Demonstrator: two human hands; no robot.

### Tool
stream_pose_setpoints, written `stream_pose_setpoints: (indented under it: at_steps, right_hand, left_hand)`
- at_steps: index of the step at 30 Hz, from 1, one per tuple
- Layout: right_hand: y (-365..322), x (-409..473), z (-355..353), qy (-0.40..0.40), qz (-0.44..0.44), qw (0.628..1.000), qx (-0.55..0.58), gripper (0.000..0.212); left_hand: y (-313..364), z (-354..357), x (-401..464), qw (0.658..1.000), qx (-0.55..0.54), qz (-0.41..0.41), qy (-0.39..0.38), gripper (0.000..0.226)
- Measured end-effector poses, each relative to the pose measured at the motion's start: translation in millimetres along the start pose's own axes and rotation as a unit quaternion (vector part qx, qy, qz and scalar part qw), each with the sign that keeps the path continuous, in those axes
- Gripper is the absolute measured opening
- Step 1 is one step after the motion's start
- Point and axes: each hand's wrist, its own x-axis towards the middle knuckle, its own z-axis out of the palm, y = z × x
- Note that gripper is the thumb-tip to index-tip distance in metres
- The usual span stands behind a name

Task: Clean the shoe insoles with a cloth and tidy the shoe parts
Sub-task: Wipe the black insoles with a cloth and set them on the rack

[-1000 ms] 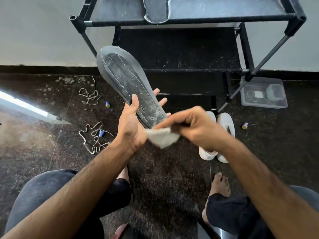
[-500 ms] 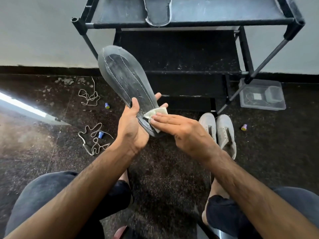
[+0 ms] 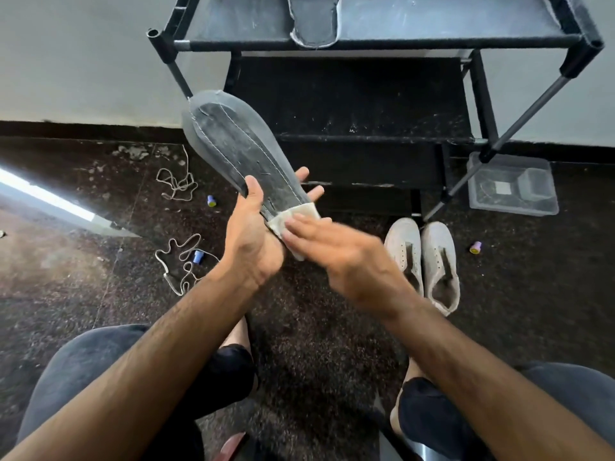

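R hand (image 3: 346, 257), nearest to the camera, lies flat w/ fingers straight, pressing the pale cloth (image 3: 293, 224) onto the heel end of the insole (image 3: 243, 151); fingertips are motion-blurred, so exact contact can't be read, but nothing is curled round the cloth: that grip is wide, pressing not pinching. L hand (image 3: 256, 234) just beside it at about 9 o'clock holds the insole near its heel end, thumb over the top face, fingers showing from underneath at the far edge, so L grip is closed around the insole. Key relation: the insole's long axis runs from the cloth up toward 11 o'clock, toe end raised and free, away from both hands. So the dusty, unwiped length lies at 11 o'clock from the cloth; a wipe would prob. travel along that axis, R hand being the nearer one to do it, L only bracing. Farther out: pair of white shoes (image 3: 422, 261) on the floor at 3 o'clock, loose laces (image 3: 181, 257) at 9, second insole (image 3: 314, 23) on the rack shelf (image 3: 432, 21) at 12.
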Motion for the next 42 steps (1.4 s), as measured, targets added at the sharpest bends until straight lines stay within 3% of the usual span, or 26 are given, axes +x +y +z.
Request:
stream_pose_setpoints:
  at_steps: [4,8,12,15,19,23,26,28,30,32,35,38,42]
  right_hand:
    - [26,-12,4,-0.054,-0.034,0.997,-0.032,0.047]
    - [50,-14,-1,-0.085,0.054,0.992,-0.075,0.05]
    - [52,-5,-18,0.048,0.168,0.984,-0.03,0.048]
    - [24,9,-27,0.152,0.168,0.974,0.018,0.042]
    - [-15,-3,11,0.03,0.1,0.994,0.023,0.046]
    - [-12,-15,18,-0.006,0.059,0.998,0.023,0.043]
    - [-15,-20,19,-0.193,-0.028,0.98,0.043,0.043]
    - [-10,-17,15,-0.261,0.001,0.964,0.05,0.041]
    - [2,-9,2,-0.167,0.08,0.979,0.081,0.038]
    - [12,2,-20,-0.009,0.149,0.985,0.085,0.038]
    - [14,10,-34,0.167,0.195,0.963,0.076,0.032]
    - [3,9,-16,0.164,0.153,0.972,0.069,0.038]
    - [5,-12,15,0.02,0.059,0.998,0.007,0.048]
  left_hand:
    - [3,-6,2,1.0,0.017,0.003,-0.007,0.065]
    - [3,-6,1,1.0,0.0,0.021,-0.003,0.06]
    - [4,-2,-1,0.999,-0.006,0.029,-0.013,0.054]
    - [-1,3,0,1.0,0.0,0.03,0.005,0.053]
    - [1,1,5,1.0,0.002,0.021,0.011,0.056]
    - [8,-7,7,0.999,-0.006,0.019,0.034,0.059]
    - [15,-6,8,0.998,-0.023,0.049,0.032,0.058]
    - [18,-4,6,0.998,-0.017,0.05,0.033,0.054]
    - [18,-3,5,0.998,-0.008,0.038,0.039,0.053]
    - [15,-2,3,0.999,-0.011,0.036,0.039,0.053]
    - [13,2,3,0.999,-0.012,0.03,0.037,0.053]
    - [13,5,7,0.998,-0.022,0.04,0.043,0.057]
    - [15,1,8,0.999,0.005,0.009,0.032,0.064]
